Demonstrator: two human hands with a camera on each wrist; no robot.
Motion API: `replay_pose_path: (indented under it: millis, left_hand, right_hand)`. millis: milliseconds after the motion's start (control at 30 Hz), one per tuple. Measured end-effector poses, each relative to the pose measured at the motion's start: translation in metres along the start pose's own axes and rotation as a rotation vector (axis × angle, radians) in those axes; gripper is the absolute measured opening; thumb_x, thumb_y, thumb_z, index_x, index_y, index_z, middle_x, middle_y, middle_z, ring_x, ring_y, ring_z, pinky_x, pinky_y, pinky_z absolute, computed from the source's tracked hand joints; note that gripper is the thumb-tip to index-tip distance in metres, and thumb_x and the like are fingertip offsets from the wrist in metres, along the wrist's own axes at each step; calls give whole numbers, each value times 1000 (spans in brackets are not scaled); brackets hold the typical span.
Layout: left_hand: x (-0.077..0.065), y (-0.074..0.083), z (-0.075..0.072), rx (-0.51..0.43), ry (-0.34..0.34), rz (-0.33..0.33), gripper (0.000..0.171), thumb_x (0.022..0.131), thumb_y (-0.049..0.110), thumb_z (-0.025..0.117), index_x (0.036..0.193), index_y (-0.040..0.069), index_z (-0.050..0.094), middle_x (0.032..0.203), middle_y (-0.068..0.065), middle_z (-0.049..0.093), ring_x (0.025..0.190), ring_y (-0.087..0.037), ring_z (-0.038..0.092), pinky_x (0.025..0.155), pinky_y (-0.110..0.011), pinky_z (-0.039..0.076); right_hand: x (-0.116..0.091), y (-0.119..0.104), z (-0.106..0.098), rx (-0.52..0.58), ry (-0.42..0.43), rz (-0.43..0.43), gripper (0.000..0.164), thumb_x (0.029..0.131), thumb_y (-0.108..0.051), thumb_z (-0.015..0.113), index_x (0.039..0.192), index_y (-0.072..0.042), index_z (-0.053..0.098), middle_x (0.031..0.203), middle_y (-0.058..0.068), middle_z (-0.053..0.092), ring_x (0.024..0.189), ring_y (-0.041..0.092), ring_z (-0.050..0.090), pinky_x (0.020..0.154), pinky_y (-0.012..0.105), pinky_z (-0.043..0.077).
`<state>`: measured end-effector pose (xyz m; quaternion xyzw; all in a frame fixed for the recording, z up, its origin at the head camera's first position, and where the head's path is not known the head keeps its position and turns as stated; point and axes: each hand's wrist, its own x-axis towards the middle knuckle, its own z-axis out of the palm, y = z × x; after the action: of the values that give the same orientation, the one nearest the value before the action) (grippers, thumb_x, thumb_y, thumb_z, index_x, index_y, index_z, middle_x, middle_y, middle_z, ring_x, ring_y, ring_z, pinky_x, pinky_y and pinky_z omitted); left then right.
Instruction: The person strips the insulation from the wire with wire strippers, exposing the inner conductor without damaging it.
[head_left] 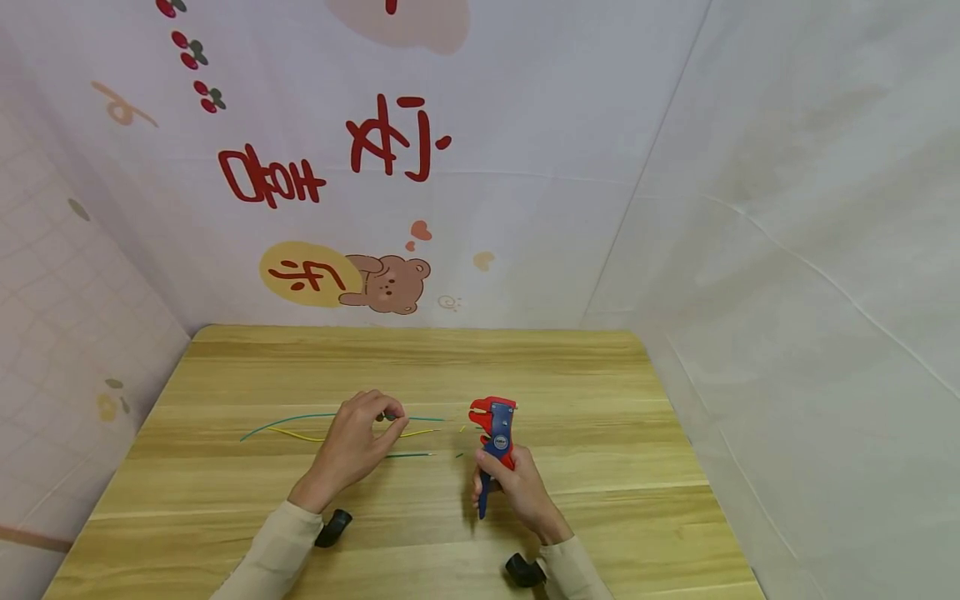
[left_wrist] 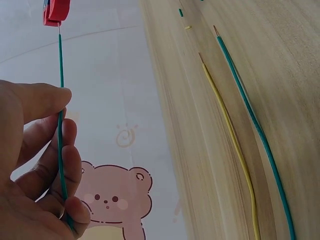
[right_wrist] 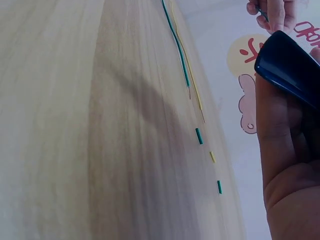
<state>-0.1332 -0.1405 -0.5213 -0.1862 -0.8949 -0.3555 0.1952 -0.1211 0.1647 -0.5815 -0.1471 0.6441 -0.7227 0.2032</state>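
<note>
My left hand [head_left: 356, 442] is raised over the table and pinches a green wire [left_wrist: 61, 65] between thumb and index finger, its length running down past the other fingers. At the wire's upper end a short bare metal tip meets the red head of the wire stripper [head_left: 501, 421]. To the right, my right hand [head_left: 521, 492] grips the stripper by its blue and red handles. On the tabletop below lie a yellow wire [left_wrist: 230, 125] and a second green wire [left_wrist: 260, 132], each with one bare copper end.
Small cut pieces of insulation lie on the wooden table [head_left: 412, 542]: a green piece [right_wrist: 199, 136], a yellow piece [right_wrist: 212, 157] and another green piece [right_wrist: 219, 187]. A printed cloth wall [head_left: 525, 208] rises behind the table. Black wrist mounts [head_left: 333, 528] sit at both forearms.
</note>
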Motion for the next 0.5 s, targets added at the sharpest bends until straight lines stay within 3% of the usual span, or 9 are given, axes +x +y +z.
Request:
replay_pose_path:
  millis: [133, 500]
  left_hand:
    - [1, 0, 1, 3, -1, 2, 20, 93, 2, 91, 91, 18, 78, 90, 6, 75, 87, -16, 70, 81, -38, 57]
    - [5, -2, 5, -13, -6, -11, 20, 94, 3, 90, 92, 18, 78, 90, 7, 74, 87, -21, 70, 81, -38, 57]
  right_hand:
    - [1, 0, -2, 3, -12, -8, 39, 120, -21, 56, 114, 18, 55, 80, 1, 73, 71, 16, 77, 75, 40, 71]
    - [2, -1, -8, 1, -19, -5, 40, 121, -13, 51, 119, 28, 50, 83, 2, 74, 75, 17, 80, 77, 44, 72]
